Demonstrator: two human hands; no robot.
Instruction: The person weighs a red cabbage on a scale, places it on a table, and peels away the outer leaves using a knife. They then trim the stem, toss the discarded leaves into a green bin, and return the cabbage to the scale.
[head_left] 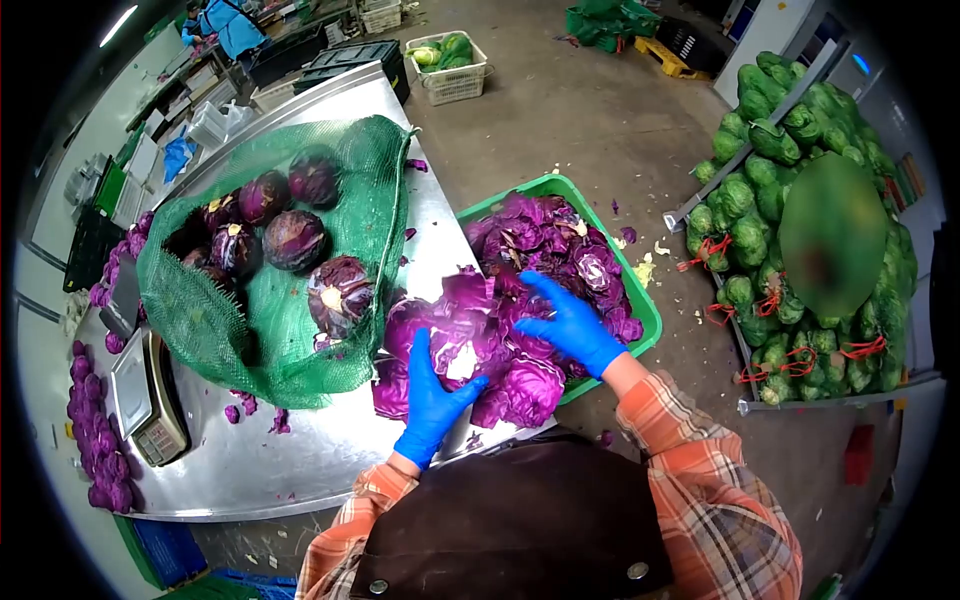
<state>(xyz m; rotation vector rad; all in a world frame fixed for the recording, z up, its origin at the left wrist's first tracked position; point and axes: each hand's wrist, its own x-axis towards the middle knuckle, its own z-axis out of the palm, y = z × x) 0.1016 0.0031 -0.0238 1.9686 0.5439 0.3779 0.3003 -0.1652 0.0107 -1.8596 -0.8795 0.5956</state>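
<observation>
Loose purple cabbage leaves lie at the table's near right corner. My left hand, in a blue glove, has thumb and fingers spread against a purple cabbage, whose upper part is blurred. Also gloved in blue, my right hand is open to the right of that cabbage, over leaves beside the bin. The green bin is heaped with purple outer leaves. Several whole purple cabbages rest in an open green mesh bag on the left.
On the metal table stand a scale and a row of purple cabbages. A rack of bagged green cabbages is at the right. A white crate sits on the floor. A person is far left.
</observation>
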